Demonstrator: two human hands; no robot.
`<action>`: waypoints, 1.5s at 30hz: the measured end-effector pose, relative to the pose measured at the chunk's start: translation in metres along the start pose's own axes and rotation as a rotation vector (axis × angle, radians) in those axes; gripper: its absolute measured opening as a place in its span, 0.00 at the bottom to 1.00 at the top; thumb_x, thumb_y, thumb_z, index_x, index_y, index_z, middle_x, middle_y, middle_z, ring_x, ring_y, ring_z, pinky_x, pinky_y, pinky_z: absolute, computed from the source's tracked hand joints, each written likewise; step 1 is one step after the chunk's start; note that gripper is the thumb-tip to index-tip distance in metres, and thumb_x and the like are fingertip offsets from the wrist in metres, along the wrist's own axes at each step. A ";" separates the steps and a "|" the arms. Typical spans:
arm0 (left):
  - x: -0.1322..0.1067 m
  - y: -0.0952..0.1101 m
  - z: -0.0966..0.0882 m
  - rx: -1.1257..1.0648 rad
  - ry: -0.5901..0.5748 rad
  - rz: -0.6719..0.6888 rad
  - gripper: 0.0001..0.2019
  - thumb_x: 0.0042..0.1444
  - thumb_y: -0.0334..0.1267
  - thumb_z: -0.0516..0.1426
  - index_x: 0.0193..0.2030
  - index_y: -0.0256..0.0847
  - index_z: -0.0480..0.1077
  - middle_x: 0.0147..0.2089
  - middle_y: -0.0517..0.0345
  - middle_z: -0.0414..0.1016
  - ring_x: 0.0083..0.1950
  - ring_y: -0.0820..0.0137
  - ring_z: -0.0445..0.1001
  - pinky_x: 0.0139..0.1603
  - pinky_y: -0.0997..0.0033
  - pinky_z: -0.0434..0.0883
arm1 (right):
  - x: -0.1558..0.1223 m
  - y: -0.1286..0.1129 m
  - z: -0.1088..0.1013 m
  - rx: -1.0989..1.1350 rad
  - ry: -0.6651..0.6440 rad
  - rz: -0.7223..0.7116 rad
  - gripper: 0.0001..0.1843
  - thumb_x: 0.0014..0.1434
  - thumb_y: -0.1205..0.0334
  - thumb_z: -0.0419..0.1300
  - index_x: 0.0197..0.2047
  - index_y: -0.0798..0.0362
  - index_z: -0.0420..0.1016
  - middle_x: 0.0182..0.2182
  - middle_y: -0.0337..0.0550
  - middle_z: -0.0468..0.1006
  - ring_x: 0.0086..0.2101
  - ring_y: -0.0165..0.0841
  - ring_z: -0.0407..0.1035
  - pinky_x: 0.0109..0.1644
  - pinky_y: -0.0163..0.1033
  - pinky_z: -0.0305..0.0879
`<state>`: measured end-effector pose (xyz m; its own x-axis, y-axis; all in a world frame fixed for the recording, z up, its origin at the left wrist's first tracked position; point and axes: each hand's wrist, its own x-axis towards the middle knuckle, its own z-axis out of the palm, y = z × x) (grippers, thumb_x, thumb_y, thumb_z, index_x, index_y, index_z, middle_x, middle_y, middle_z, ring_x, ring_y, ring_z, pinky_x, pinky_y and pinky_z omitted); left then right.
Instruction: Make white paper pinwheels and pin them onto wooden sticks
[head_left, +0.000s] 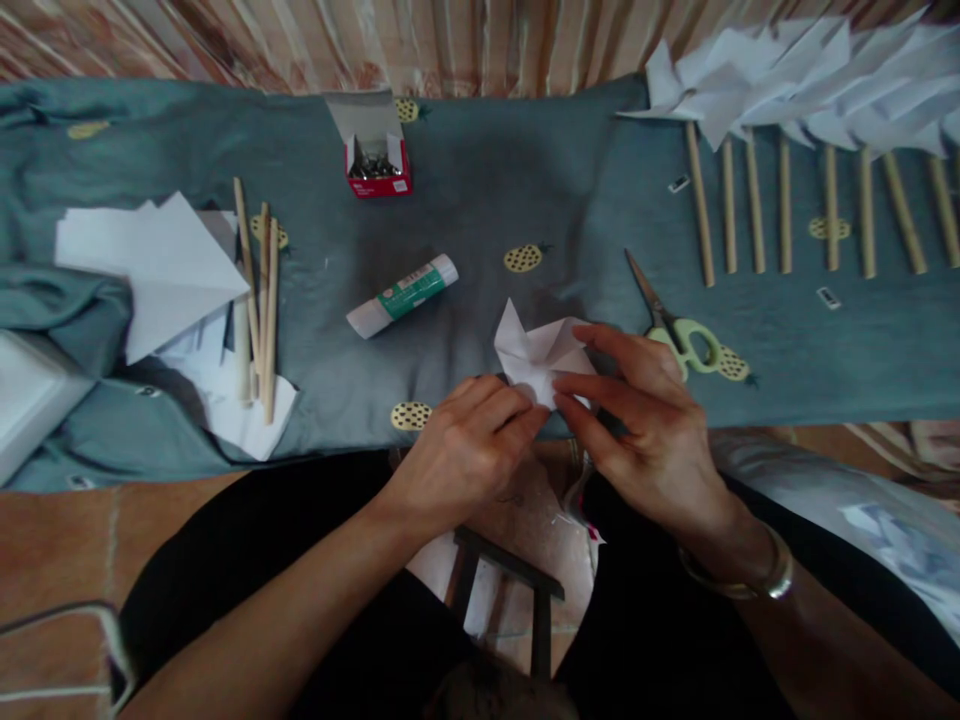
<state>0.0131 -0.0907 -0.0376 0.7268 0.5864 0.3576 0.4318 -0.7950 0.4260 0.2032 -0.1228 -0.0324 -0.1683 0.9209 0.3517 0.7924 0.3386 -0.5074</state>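
Note:
A white paper pinwheel [541, 350], its corners folded inward, is between my hands at the table's near edge. My left hand [480, 430] is closed on its lower left side, thumb and fingers pinching the paper. From the right, my right hand [637, 410] grips it too, with fingertips at the centre and at the upper right blade. Just right of that hand lie scissors [679, 335] with light green handles, blades pointing away. A glue stick [403, 295] with a green label rests to the left of the paper.
A red box [379, 180] of small metal pieces stands open at the back. Left are paper sheets [169, 265] and wooden sticks [262, 310]. Several finished pinwheels [750, 80] on sticks line the back right. A grey-green cloth [465, 220] covers the table.

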 end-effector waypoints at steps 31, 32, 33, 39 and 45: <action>-0.001 0.001 0.004 -0.061 0.066 -0.034 0.08 0.61 0.28 0.54 0.45 0.31 0.73 0.37 0.51 0.77 0.38 0.67 0.74 0.38 0.64 0.76 | -0.003 -0.003 0.009 -0.061 0.048 0.017 0.04 0.59 0.65 0.60 0.38 0.46 0.74 0.56 0.47 0.72 0.55 0.46 0.66 0.58 0.59 0.65; -0.001 0.001 0.004 -0.063 0.070 -0.038 0.08 0.61 0.28 0.54 0.45 0.31 0.73 0.37 0.51 0.77 0.39 0.67 0.74 0.39 0.64 0.76 | -0.002 -0.003 0.009 -0.054 0.048 0.020 0.04 0.59 0.65 0.60 0.38 0.47 0.74 0.56 0.48 0.72 0.55 0.47 0.66 0.58 0.59 0.65; -0.001 0.001 0.004 -0.064 0.073 -0.042 0.08 0.61 0.28 0.54 0.45 0.31 0.73 0.37 0.51 0.77 0.39 0.67 0.75 0.39 0.64 0.77 | -0.002 -0.003 0.010 -0.046 0.047 0.026 0.04 0.59 0.65 0.60 0.38 0.47 0.75 0.56 0.48 0.72 0.55 0.47 0.66 0.59 0.59 0.65; -0.001 0.001 0.006 -0.065 0.096 -0.052 0.08 0.61 0.27 0.54 0.44 0.32 0.72 0.38 0.51 0.78 0.40 0.67 0.76 0.40 0.63 0.78 | -0.002 -0.003 0.011 -0.043 0.054 0.040 0.06 0.59 0.65 0.60 0.38 0.44 0.75 0.56 0.42 0.72 0.55 0.45 0.66 0.59 0.57 0.66; -0.001 0.002 0.006 -0.064 0.090 -0.070 0.08 0.60 0.27 0.55 0.44 0.31 0.73 0.38 0.51 0.78 0.39 0.67 0.75 0.39 0.64 0.77 | 0.000 -0.004 0.013 -0.086 0.044 -0.014 0.04 0.59 0.66 0.60 0.38 0.47 0.72 0.54 0.49 0.73 0.53 0.46 0.67 0.57 0.57 0.67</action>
<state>0.0167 -0.0935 -0.0419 0.6439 0.6540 0.3972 0.4428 -0.7418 0.5036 0.1928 -0.1220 -0.0406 -0.1551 0.9063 0.3930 0.8379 0.3315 -0.4337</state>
